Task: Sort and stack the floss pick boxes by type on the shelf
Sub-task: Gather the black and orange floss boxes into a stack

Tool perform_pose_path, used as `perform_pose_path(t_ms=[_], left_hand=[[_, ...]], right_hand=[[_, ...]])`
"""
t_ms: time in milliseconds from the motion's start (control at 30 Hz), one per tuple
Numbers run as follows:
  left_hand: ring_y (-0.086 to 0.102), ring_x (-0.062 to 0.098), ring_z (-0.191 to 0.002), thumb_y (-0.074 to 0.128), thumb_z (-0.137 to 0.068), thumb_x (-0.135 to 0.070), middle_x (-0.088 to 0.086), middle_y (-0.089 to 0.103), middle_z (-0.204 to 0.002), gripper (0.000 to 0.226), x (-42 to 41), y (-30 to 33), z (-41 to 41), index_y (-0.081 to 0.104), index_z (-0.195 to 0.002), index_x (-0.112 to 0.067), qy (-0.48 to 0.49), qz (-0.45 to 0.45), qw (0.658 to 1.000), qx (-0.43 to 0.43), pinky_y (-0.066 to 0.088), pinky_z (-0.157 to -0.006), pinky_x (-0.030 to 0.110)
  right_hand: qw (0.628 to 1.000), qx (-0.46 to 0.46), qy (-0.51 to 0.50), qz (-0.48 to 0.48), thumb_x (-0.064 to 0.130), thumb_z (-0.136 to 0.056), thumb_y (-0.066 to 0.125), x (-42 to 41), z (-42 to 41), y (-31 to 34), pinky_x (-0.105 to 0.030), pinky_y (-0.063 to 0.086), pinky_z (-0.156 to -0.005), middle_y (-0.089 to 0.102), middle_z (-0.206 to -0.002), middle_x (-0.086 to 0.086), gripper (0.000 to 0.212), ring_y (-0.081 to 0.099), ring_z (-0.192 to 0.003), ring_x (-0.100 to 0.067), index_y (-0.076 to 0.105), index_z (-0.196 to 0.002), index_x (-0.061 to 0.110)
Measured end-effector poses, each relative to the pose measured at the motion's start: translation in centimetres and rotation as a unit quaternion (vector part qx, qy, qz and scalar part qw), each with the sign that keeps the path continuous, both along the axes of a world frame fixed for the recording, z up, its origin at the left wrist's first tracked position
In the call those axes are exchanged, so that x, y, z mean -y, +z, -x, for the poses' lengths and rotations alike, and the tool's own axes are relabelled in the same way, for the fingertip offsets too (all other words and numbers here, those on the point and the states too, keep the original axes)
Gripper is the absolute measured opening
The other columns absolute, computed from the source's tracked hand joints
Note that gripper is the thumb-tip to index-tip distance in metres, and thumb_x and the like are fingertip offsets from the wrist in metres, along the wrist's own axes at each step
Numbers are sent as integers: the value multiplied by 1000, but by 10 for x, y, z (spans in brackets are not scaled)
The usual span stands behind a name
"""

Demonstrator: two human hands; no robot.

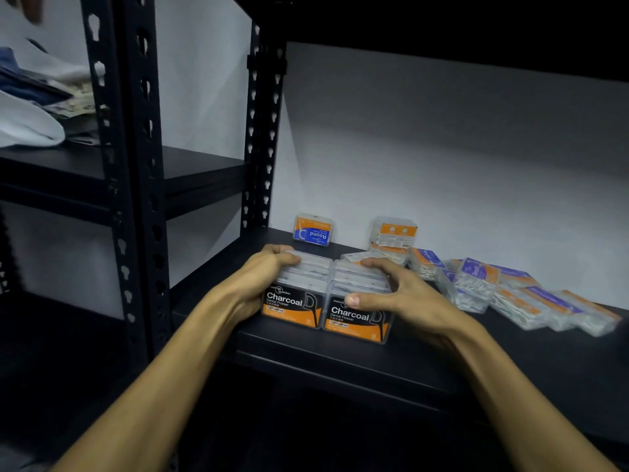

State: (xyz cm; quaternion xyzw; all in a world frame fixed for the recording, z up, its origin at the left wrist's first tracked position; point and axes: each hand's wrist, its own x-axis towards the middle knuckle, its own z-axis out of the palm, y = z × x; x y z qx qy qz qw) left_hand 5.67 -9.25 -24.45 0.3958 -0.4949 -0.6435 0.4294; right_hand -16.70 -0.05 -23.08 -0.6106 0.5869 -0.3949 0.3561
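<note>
**On the black shelf: Charcoal flosser boxes held from both sides**

At the front edge of the black shelf board [425, 362] stand two rows of clear Charcoal Dental Flosser boxes, side by side and touching: a left row [293, 303] and a right row [357, 318], each with its black-and-orange label facing the camera and further boxes lined up behind it.

- Left hand [263, 272]: fingers curled over the far top corner of the left row, palm against its left side; it grips the row.
- Right hand [405, 294]: fingers curled over the top rear of the right row, thumb pressed on the upper front of the foremost box; it grips the row.
- Round floss pick box [313, 230]: orange and blue, upright against the back wall, label upside down, apart from the Charcoal rows.
- Orange-topped clear box [394, 235]: stacked near the wall, right of the Round box.
- Purple-and-orange floss pick boxes [510, 294]: several, tilted and overlapping in a loose row along the right of the shelf.
- Black slotted upright [136, 165]: left of the shelf.
- Folded cloth [30, 124]: on the neighbouring shelf at far left.
</note>
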Motion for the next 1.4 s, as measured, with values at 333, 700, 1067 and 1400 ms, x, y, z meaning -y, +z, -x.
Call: perform_pose_path(t_ms=[333, 700, 1067, 1400], left_hand=[[65, 22, -77, 62, -92, -10, 16, 63, -104, 37, 0, 0, 1, 50, -128, -10, 10, 8, 1000, 0, 57, -56, 31], [65, 23, -76, 61, -94, -10, 15, 62, -104, 36, 0, -1, 0, 48, -128, -11, -5, 8, 1000, 6, 57, -56, 31], [67, 22, -67, 64, -92, -8, 15, 63, -98, 29, 5, -1, 0, 52, -118, -11, 3, 3, 1000, 13, 57, -52, 32], [64, 20, -66, 64, -92, -9, 11, 62, -91, 23, 3, -1, 2, 54, -112, -12, 17, 16, 999, 30, 54, -51, 29]], right_hand=[[982, 187, -14, -10, 19, -41, 95, 3, -8, -17, -44, 53, -100, 61, -128, -11, 97, 68, -112, -26, 53, -129, 19], [985, 170, -1, -14, 22, -40, 94, 9, -7, -16, -43, 57, -91, 61, -126, -15, 96, 70, -106, -30, 50, -125, 18], [969, 239, -55, 22, 18, -48, 96, 9, -16, -22, -45, 59, -82, 64, -123, -17, 85, 73, -94, -36, 56, -124, 17], [967, 237, -78, 59, 15, -61, 90, 12, -18, -28, -46, 60, -81, 67, -117, -15, 68, 73, -94, -36, 57, -120, 18]])
